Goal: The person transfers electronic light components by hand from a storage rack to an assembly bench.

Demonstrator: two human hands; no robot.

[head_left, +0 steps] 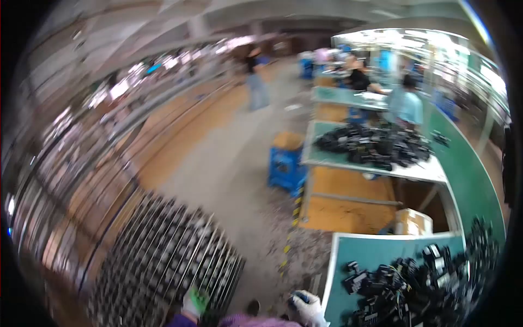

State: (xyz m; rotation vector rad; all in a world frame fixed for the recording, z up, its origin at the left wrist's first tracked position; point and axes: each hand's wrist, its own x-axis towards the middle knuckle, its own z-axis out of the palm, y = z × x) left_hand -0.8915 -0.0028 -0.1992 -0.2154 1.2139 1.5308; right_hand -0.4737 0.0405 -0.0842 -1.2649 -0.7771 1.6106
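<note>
My left hand (195, 301), in a white glove with green on it, is low in the view beside a large rack (169, 256) filled with rows of small dark and grey parts. Whether it touches the rack cannot be made out, and its fingers are blurred. My right hand (308, 307), in a white glove, is near the left edge of a green-topped table (348, 250). A small dark object (297, 297) shows at its curled fingers. Many black parts (403, 286) lie heaped on that table.
Another green table (321, 155) farther on bears a pile of black parts (376, 144). A blue stool (284, 170) and a cardboard box (414, 222) stand nearby. One person (406, 103) is at the tables; another person (256, 82) stands in the aisle (218, 158).
</note>
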